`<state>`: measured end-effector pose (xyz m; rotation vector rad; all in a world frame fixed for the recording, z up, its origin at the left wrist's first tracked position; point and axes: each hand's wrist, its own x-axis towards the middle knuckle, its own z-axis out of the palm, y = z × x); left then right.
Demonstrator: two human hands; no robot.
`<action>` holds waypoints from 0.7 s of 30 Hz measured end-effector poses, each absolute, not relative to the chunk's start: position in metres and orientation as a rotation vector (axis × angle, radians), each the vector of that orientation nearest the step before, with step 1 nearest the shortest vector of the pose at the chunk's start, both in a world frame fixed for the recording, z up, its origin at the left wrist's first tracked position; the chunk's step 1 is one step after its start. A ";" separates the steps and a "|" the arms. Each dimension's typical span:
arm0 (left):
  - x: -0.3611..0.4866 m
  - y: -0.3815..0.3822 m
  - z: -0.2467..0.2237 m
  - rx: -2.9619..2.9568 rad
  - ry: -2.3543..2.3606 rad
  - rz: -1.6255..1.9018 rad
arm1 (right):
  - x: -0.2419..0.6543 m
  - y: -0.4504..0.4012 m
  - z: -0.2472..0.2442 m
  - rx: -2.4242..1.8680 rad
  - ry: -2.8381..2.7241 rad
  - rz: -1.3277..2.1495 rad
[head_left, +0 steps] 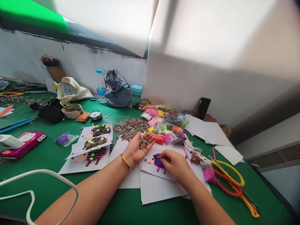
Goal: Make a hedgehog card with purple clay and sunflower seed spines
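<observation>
My left hand (pixel 138 147) is cupped palm up, with a small heap of striped sunflower seeds (pixel 143 143) in it. On a white sheet just to its right is a hedgehog picture (pixel 158 163) with a purple body, a pale face and pink feet. My right hand (pixel 174 164) reaches over that body with thumb and forefinger pinched together on a sunflower seed, mostly hidden by the fingertips. A few seeds show on the purple part. Beyond my left hand a loose pile of sunflower seeds (pixel 131 126) lies on the green table (pixel 126 206).
Several seed-covered hedgehog pictures (pixel 96 156) lie at left. Bagged coloured clay (pixel 159 139) is spread behind my hands. Yellow and red scissors (pixel 228 178) rest at right. A magenta power strip (pixel 28 143) and white cable (pixel 58 176) are at left; a blue bag (pixel 118 93) stands behind.
</observation>
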<state>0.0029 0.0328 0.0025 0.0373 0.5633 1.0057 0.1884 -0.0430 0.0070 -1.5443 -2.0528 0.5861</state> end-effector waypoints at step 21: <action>0.004 0.033 -0.002 0.042 0.561 0.999 | 0.175 -0.043 0.000 -1.579 -2.237 0.111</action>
